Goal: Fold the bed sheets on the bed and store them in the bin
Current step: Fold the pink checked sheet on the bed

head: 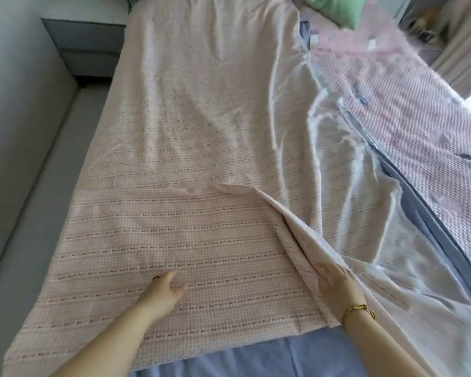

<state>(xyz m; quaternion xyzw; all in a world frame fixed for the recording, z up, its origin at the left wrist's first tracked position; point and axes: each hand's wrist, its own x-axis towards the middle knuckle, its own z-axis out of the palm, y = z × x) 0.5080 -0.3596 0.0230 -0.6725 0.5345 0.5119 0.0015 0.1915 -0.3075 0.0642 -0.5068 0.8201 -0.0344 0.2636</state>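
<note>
Folding looks barely started: the sheet [201,159] lies spread over the bed [256,357], right edge rumpled and lifted into a ridge. The right hand [335,284] grips that raised fold near the foot end, arm stretched forward, bracelet [360,311] on the wrist. The left hand [166,288] sits flat on the cloth, fingers relaxed, holding nothing. Next move probably means carrying the fold across to the left side, lining up the edges, then smoothing. No bin in view.
</note>
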